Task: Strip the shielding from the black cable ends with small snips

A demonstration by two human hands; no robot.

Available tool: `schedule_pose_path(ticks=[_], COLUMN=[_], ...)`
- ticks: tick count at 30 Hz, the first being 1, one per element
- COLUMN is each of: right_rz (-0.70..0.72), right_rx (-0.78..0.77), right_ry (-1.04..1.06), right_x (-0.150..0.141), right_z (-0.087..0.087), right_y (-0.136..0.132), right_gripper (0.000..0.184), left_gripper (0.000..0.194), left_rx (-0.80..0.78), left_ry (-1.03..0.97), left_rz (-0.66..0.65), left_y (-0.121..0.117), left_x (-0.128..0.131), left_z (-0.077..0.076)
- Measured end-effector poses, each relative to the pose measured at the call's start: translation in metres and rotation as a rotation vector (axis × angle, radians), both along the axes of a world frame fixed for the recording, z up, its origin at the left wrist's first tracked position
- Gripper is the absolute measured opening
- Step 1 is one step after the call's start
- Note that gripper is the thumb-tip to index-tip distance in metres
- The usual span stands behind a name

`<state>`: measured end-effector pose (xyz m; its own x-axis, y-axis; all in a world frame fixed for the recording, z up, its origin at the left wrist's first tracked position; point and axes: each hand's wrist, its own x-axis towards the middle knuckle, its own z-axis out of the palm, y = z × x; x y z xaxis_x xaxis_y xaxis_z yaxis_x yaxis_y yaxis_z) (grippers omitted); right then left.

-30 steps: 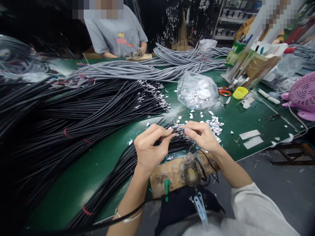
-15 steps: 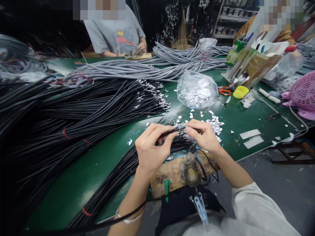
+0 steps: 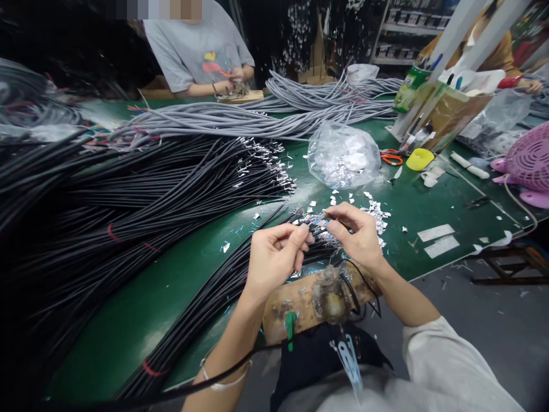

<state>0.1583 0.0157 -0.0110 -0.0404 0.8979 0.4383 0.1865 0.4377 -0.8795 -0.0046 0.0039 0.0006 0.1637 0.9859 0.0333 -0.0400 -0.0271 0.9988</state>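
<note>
1. Blue clip (image 3: 349,366): hangs in front of the person's lap.
2. Wooden board (image 3: 295,297): sits at the near edge of the green table (image 3: 107,320) and carries a stained block (image 3: 332,300).
3. Black cable bundle (image 3: 206,309): lies on the table, left of the board, bound by a red band (image 3: 153,369); it runs beneath the left hand.
4. Left hand (image 3: 274,257): thumb pressed to curled fingers, closed on a black cable (image 3: 313,228), whose end points toward the right hand.
5. Right hand (image 3: 358,234): fingers partly curled, thumb and forefinger slightly apart, beside the cable end; whether it grips a wire cannot be told.
6. White scraps (image 3: 377,214): scattered just beyond the right hand.
7. Clear bag (image 3: 343,154): stands beyond the scraps; orange scissors (image 3: 391,157) lie just right of it.
8. Gray cables (image 3: 206,119): stretch across the table's far side.
9. Co-worker (image 3: 197,51): sits behind the gray cables, both hands together at a small board.
</note>
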Motion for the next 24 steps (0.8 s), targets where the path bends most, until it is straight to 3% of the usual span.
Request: schedule_pose_path(ticks=[7,9,12,14,16,20,22,24], right_rz=[-0.023,0.075,0.374,0.493,0.376,-0.159,-0.344,-0.553], right_rx=[-0.191,-0.299,-0.500,-0.525,-0.373,0.077,0.161,0.183], right_ry=[0.203,0.303,0.446,0.417,0.276,-0.086,-0.088,0.047], right_x=[-0.001,-0.001,-0.004,-0.006,-0.009,-0.004,0.004,0.012], right_z=[-0.001,-0.004,-0.007,-0.008,-0.008,-0.008,-0.007,-0.006], right_y=[0.006,0.007,0.007,0.007,0.005,0.007,0.012,0.017], right_gripper=[0.028,0.032,0.040,0.042,0.037,0.021,0.017,0.015], left_gripper=[0.015,0.012,0.010,0.012,0.016,0.032,0.035,0.035], left_rx=[0.122,0.120,0.114,0.103,0.060,-0.066,-0.099,-0.110], left_ry=[0.130,0.086,0.001,-0.029,-0.012,0.034,-0.012,-0.060], left_rz=[0.093,0.098,0.084,0.072,0.041,-0.073,-0.088,-0.065], left_y=[-0.004,-0.002,0.001,0.002,0.002,0.001,0.001,0.002], left_x=[0.008,0.010,0.012,0.012,0.012,0.012,0.011,0.010], left_z=[-0.008,-0.009,-0.010,-0.011,-0.012,-0.013,-0.012,-0.010])
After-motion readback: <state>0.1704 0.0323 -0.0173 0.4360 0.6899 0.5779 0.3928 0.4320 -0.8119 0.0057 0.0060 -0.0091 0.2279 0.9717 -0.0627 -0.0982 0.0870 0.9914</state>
